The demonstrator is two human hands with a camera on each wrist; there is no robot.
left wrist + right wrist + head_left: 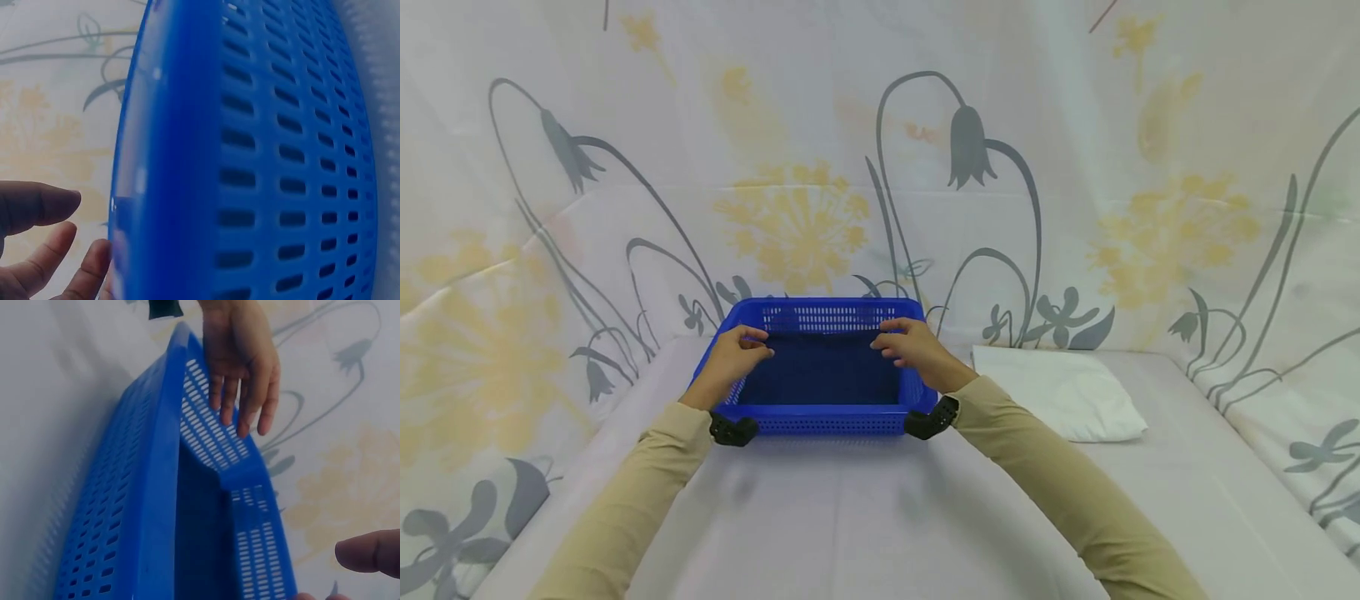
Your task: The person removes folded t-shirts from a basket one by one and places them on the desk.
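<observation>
A blue plastic basket (820,417) with slotted walls stands on the white-covered surface. Dark navy fabric (823,367) lies flat in it, its far edge near the back wall. My left hand (730,362) hovers over the basket's left side, fingers loosely bent and nothing between them. Over the right side is my right hand (919,352), thumb and fingers apart and also holding nothing. In the right wrist view the left hand (242,369) hangs with its fingers pointing down beside the basket wall. The left wrist view shows the thumb and fingertips spread near the basket's rim (181,150).
A folded white cloth (1056,393) lies right of the basket. A patterned curtain (820,125) with grey and yellow flowers hangs behind and at the sides. Black wrist cameras (733,430) sit close to the basket's front rim.
</observation>
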